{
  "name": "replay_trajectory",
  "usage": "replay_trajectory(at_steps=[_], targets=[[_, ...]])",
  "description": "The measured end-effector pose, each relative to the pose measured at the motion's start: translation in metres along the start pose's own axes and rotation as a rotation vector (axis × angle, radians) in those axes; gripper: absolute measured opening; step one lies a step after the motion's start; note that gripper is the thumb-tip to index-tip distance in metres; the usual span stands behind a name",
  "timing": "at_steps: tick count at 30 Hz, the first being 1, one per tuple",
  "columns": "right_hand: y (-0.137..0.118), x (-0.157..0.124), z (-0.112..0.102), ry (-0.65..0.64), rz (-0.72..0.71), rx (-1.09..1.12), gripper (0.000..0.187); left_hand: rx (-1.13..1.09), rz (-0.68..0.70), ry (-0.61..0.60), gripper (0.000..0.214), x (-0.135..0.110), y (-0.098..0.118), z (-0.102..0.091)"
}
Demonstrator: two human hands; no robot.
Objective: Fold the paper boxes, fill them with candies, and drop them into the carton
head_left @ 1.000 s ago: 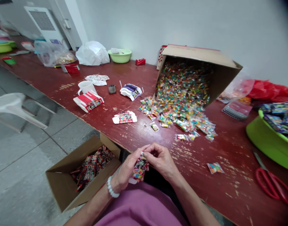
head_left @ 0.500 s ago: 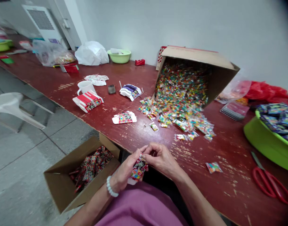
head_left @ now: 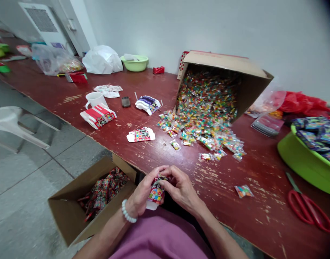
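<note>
A small printed candy box [head_left: 155, 195], red with colourful pictures, is between my hands above my lap. My left hand [head_left: 141, 189] wraps round its side; a pale flap sticks out at the lower end. The fingers and thumb of my right hand [head_left: 182, 189] press on the box's upper end, and their tips partly cover it. A flattened printed carton [head_left: 141, 135] lies on the table just beyond. Wrapped candies [head_left: 205, 126] spill from a tipped cardboard box [head_left: 227, 59]. One wrapped candy [head_left: 244, 191] lies apart to the right.
An open carton [head_left: 70, 221] of filled red packs stands below the table edge at left. Red-handled scissors [head_left: 310, 210] and a green basin [head_left: 297, 158] of dark packs are at right. A white mug [head_left: 96, 98] and stacked red cartons [head_left: 99, 116] stand at left.
My right thumb and fingers have moved down over the box's upper end, where they were pinching near its top edge. The view has shifted slightly.
</note>
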State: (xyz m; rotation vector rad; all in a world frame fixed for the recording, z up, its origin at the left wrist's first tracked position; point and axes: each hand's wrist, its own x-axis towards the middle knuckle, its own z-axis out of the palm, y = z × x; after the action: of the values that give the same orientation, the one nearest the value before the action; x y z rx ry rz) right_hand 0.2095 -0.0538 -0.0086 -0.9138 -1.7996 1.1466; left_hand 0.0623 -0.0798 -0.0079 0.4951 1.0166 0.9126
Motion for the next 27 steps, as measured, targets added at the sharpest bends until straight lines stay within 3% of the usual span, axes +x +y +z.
replay_trajectory(at_steps=[3, 5, 8, 10, 12, 14, 18, 20, 23, 25, 27], targets=[[0.003, 0.007, -0.002, -0.014, 0.014, -0.032, 0.012, 0.063, 0.17, -0.005, 0.04, -0.001, 0.006, -0.001], [0.005, 0.015, -0.008, -0.089, 0.055, -0.001, 0.008, 0.121, 0.273, -0.024, 0.037, -0.002, 0.008, -0.004], [0.014, 0.034, -0.023, -0.237, 0.157, -0.028, 0.013, 0.126, 0.189, -0.082, 0.046, -0.006, 0.004, -0.012], [0.026, 0.052, -0.035, -0.144, 0.22, -0.221, 0.017, 0.082, 0.067, -0.073, 0.051, -0.009, -0.003, -0.022], [0.041, 0.071, -0.045, 0.112, 0.277, -0.478, 0.018, 0.037, -0.001, -0.047, 0.048, -0.013, -0.009, -0.034], [0.055, 0.086, -0.049, 0.233, 0.318, -0.581, 0.02, 0.022, -0.021, -0.044, 0.043, -0.017, -0.011, -0.049], [0.073, 0.097, -0.045, 0.284, 0.365, -0.631, 0.015, 0.278, 0.002, -0.048, 0.042, -0.027, 0.002, -0.091], [0.074, 0.096, -0.042, 0.272, 0.362, -0.61, 0.013, 0.512, -0.071, -0.094, 0.05, -0.032, 0.01, -0.114], [0.065, 0.087, -0.037, 0.198, 0.343, -0.511, 0.014, 0.728, -0.246, -0.283, 0.05, -0.037, 0.014, -0.136], [0.052, 0.074, -0.03, 0.097, 0.329, -0.404, 0.018, 0.727, -0.262, -0.345, 0.041, -0.037, 0.014, -0.138], [0.036, 0.058, -0.02, -0.046, 0.319, -0.219, 0.022, 0.634, -0.163, -0.301, 0.035, -0.036, 0.016, -0.13]])
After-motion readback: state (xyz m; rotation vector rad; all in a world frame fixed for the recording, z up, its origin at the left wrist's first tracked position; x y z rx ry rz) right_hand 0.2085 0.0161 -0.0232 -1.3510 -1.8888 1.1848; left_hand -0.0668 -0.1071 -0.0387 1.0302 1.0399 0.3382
